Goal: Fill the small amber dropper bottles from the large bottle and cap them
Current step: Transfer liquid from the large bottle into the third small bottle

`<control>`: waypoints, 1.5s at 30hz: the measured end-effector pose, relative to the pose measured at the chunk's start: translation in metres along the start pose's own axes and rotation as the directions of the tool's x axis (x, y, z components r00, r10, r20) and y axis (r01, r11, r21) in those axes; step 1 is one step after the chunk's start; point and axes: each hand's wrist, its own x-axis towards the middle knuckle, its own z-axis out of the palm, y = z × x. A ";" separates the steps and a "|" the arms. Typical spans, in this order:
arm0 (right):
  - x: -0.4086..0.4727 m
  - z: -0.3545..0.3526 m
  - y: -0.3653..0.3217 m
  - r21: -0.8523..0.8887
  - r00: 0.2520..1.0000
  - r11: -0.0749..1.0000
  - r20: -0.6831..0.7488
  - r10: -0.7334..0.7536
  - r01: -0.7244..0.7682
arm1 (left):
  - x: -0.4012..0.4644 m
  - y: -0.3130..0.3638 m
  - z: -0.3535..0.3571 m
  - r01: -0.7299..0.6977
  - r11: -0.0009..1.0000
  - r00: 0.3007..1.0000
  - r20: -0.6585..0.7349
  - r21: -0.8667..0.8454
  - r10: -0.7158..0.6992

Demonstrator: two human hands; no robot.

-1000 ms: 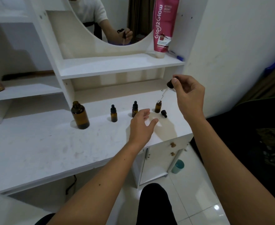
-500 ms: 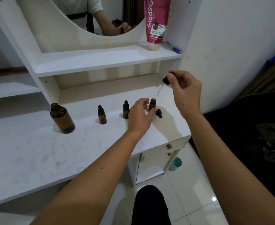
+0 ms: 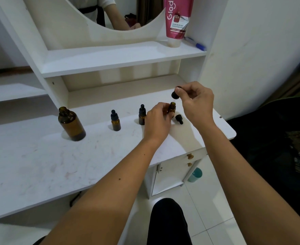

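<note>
The dropper's glass tube cannot be made out below the cap, and the left hand's fingers hide most of the open small bottle, so its fill level cannot be told. Working from the left across the white desk (image 3: 39, 165): the large bottle (image 3: 71, 123) stands uncapped at about 10 o'clock from the hands, with dark liquid only in its bottom part. To its right stands a small capped bottle (image 3: 115, 121), amber glass under a black dropper top, its contents hard to read. Next, a second capped bottle (image 3: 142, 114) stands just beside the left hand (image 3: 157, 121), partly covered by it. That hand is closed around the open bottle (image 3: 172, 108), which stands upright on the desk with only its neck and mouth showing above the fingers. At about 1 o'clock from that mouth, the right hand (image 3: 197, 103) pinches a black dropper cap (image 3: 175, 94) between thumb and fingertips, holding it just above and apart from the bottle. A loose black cap (image 3: 179, 119) lies on its side on the desk at 4 o'clock from the open bottle, under the right wrist. On the shelf above, a pink tube (image 3: 178, 18) is cut off by the top edge.
</note>
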 end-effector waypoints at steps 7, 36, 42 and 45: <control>0.002 -0.002 -0.002 0.019 1.000 1.000 -0.005 -0.004 0.004 | -0.001 0.001 -0.001 0.001 1.000 1.000 0.007 0.011 -0.001; -0.011 -0.007 -0.062 -0.065 0.990 0.990 -0.051 -0.128 0.125 | -0.059 0.003 -0.056 0.073 0.991 0.990 0.130 -0.114 -0.058; -0.035 0.024 -0.099 -0.002 0.975 0.975 -0.011 -0.221 0.221 | -0.084 -0.013 -0.118 0.111 0.978 0.993 0.047 -0.177 -0.104; -0.048 0.049 -0.118 0.067 0.970 0.968 0.020 -0.244 0.242 | -0.095 -0.025 -0.154 0.117 0.976 0.991 -0.049 -0.186 -0.128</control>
